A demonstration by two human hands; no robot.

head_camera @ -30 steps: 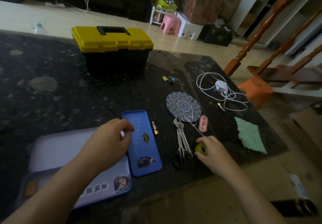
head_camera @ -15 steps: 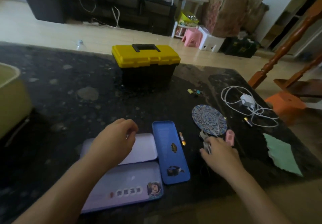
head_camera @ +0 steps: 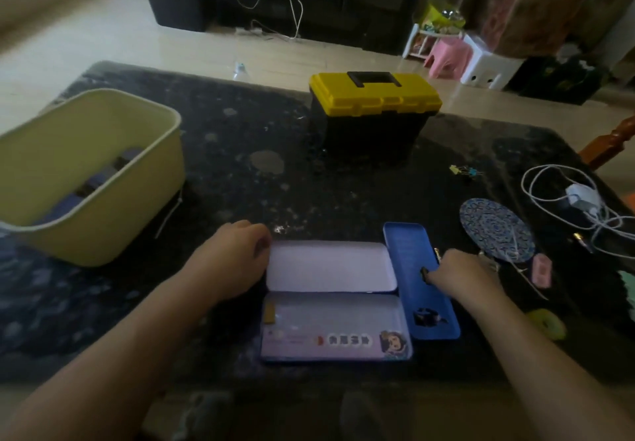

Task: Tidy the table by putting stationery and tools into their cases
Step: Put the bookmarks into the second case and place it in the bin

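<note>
An open lilac pencil case point(head_camera: 331, 324) lies flat at the table's front, its white lid point(head_camera: 330, 265) folded back. My left hand point(head_camera: 237, 262) holds the lid's left edge with curled fingers. A blue tin case point(head_camera: 409, 251) lies right of it. My right hand point(head_camera: 460, 274) curls down over the scissors beside the blue case. The scissors are almost wholly hidden, with only a metal tip point(head_camera: 487, 258) showing. A yellow-green tape roll point(head_camera: 547, 324) lies right of my forearm. A pink eraser point(head_camera: 541, 270) and binder clips point(head_camera: 464, 170) lie further right.
A closed yellow-lidded toolbox point(head_camera: 374, 114) stands at the back centre. A pale yellow bin point(head_camera: 137, 179) sits at the left. On the right are a round patterned coaster point(head_camera: 494, 229), a white charger with its cable point(head_camera: 580, 200) and a green cloth point(head_camera: 628, 284).
My right hand let go of the tape roll, which now lies on the table, and moved left onto the scissors. My left hand stayed at the pencil case. The view swung left.
</note>
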